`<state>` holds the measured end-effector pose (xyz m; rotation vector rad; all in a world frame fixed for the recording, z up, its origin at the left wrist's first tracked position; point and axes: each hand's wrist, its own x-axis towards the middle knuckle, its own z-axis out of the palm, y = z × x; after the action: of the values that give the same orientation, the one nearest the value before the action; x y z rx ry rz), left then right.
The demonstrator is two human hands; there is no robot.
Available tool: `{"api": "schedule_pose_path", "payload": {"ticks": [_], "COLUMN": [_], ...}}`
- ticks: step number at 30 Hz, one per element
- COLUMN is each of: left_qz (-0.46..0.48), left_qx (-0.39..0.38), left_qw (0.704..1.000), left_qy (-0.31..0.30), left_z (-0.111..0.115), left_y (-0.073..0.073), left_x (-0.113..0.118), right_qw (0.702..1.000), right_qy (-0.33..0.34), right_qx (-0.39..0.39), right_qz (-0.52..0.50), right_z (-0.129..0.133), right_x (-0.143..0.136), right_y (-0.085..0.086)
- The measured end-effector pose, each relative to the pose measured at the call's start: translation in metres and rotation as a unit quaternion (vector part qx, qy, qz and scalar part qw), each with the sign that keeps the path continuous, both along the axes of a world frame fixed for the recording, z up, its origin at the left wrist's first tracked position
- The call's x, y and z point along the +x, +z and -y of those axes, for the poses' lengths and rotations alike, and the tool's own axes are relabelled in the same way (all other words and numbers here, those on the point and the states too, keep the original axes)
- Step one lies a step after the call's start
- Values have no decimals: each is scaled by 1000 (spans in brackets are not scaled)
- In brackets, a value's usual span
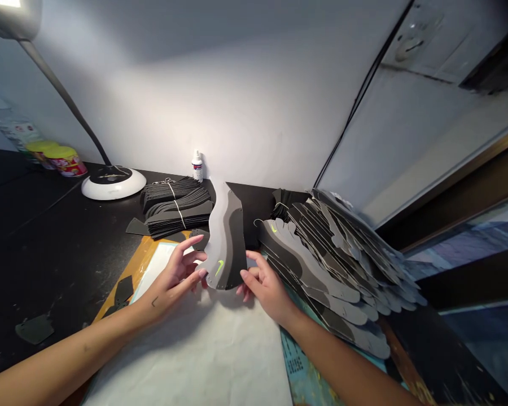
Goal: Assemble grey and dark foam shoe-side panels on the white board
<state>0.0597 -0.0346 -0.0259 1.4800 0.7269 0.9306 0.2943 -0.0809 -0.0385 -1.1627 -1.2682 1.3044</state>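
Observation:
A shoe upper panel [226, 242] with wavy bands of light grey, dark grey and black stands raised between my hands, a small yellow-green swoosh near its lower end. My left hand [180, 273] pinches its lower left edge between thumb and fingers. On the opposite edge, my right hand [265, 285] grips the black side with the thumb in front. Below both hands lies a white sheet [203, 349]. Just right of my right hand, a fanned pile of similar panels [322, 270] spreads across the table.
Banded stacks of dark pieces [178, 206] lie behind my left hand. A small white bottle [197, 166] stands by the wall. The desk lamp [114, 183] is at the left, near yellow-lidded tubs [65, 160]. Loose dark scraps [34, 329] lie on the black table [8, 242].

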Motion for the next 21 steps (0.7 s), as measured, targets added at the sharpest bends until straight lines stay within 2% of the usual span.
{"api": "schedule_pose_path", "payload": {"ticks": [10,21], "left_qz": [32,19], "left_qx": [-33,1], "left_qw": [999,999], "left_qy": [-28,-27], "left_z": [2,6], "left_y": [5,6], "left_x": [-2,-1], "right_qw": [998,999], "right_qy": [-34,-35], "right_qx": [-17,0], "right_qz": [-48,-26], "right_z": [-2,-1], "right_x": [0,0], "right_y": [2,0]}}
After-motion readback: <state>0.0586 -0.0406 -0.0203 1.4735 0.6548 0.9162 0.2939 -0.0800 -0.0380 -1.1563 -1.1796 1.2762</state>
